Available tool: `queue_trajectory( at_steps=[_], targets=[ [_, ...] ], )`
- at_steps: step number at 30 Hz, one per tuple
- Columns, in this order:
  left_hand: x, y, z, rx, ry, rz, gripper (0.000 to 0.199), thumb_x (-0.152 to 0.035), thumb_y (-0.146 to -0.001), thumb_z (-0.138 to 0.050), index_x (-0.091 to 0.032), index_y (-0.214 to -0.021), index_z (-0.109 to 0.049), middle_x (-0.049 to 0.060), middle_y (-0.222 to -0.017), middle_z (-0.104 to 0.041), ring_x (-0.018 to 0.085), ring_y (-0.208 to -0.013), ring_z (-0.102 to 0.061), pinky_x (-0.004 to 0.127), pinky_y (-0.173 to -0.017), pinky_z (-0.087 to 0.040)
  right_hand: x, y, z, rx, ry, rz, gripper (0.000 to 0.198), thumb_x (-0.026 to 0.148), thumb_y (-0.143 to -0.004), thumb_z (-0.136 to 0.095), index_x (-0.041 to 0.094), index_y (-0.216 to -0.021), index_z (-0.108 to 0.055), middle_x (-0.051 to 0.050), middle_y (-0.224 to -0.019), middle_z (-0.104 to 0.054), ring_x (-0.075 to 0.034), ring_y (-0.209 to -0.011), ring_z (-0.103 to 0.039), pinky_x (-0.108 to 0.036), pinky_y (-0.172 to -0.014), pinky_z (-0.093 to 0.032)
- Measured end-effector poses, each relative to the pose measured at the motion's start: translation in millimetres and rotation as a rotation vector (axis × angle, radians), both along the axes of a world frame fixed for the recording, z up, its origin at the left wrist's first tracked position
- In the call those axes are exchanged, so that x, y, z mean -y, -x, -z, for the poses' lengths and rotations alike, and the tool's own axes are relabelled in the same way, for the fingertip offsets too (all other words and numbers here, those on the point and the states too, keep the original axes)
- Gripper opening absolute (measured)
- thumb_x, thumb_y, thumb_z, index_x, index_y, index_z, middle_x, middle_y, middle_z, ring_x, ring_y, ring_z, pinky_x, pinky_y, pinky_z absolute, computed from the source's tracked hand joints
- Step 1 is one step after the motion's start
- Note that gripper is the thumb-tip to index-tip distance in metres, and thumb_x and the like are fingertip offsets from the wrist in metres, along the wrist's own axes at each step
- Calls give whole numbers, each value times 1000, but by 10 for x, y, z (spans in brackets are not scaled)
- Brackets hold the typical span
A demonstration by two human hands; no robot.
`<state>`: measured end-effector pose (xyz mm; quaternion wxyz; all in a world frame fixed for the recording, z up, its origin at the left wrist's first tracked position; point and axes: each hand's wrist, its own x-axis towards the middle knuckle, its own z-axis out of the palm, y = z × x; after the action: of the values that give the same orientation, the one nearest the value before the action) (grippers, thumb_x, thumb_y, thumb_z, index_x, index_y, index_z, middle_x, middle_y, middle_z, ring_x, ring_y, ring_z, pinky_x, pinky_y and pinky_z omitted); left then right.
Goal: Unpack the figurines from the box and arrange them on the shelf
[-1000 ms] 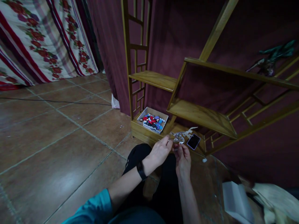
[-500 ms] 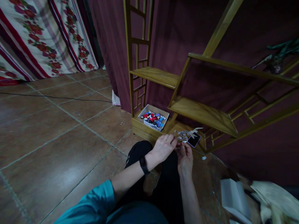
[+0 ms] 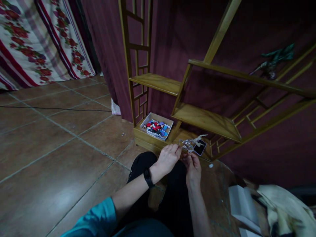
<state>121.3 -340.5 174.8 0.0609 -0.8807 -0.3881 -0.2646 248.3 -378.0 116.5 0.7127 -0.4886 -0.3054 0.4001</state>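
Note:
My left hand, with a black band on its wrist, has its fingers bent and pinched together above my knees. Close beside it, my right hand also pinches, thumb against fingers. Whatever lies between the fingertips is too small and too hidden to name. Just beyond the fingers is a cluster of shiny, clear or silvery pieces on the low shelf. A pale, branching flat piece lies over a dark, flat rectangle with a light purple rim.
An open white box of small red, blue, purple and black pieces stands on the wooden shelf unit's base. A shelf board juts out above. On the right lie a white box and pale cloth. A dark cable crosses the floor.
My view has turned slightly to the right, so the scene sits farther left. Both hands keep nearly the same pinched pose beside the shiny pieces.

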Motion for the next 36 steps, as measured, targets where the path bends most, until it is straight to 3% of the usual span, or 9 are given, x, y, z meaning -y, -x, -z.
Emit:
queue_trajectory(
  at_steps=[7,15,20,31,36],
  targets=[
    [-61,-23,63,157,51,-27,21,-17,-86,-43,-16,-102,-57,7,-87,-60,19,-80,-57,31,-71,-43,41,-20,-70,72,-17,-13,29,36,-75,-60,19,-98,-61,-4,-89,-64,-17,-81,-59,-32,-75,-48],
    [-204,-37,113,584,385,-13,19,-24,-84,-48,-22,-98,-61,5,-96,-66,18,-87,-60,28,-75,-44,40,8,-271,214,-32,-64,27,36,-77,-58,19,-97,-63,-4,-81,-66,-16,-73,-60,-29,-68,-49],
    [-252,-67,109,784,583,12,18,-30,-80,-53,-22,-91,-64,3,-89,-68,18,-81,-62,27,-73,-44,54,54,-415,246,-85,-94,25,35,-77,-58,19,-95,-64,-4,-80,-66,-15,-70,-60,-28,-65,-50],
    [-174,-123,67,1021,785,122,22,-29,-76,-55,-16,-91,-64,5,-83,-67,17,-74,-60,26,-70,-43,118,274,-614,198,-105,-192,19,31,-78,-57,19,-93,-60,-3,-81,-66,-15,-75,-60,-26,-66,-49],
    [-169,-108,6,1168,924,167,14,-28,-69,-62,-14,-72,-64,2,-65,-62,14,-61,-54,23,-60,-41,168,312,-676,254,-61,-201,21,34,-82,-52,20,-95,-62,-4,-83,-67,-16,-74,-62,-26,-62,-49]
  ],
)
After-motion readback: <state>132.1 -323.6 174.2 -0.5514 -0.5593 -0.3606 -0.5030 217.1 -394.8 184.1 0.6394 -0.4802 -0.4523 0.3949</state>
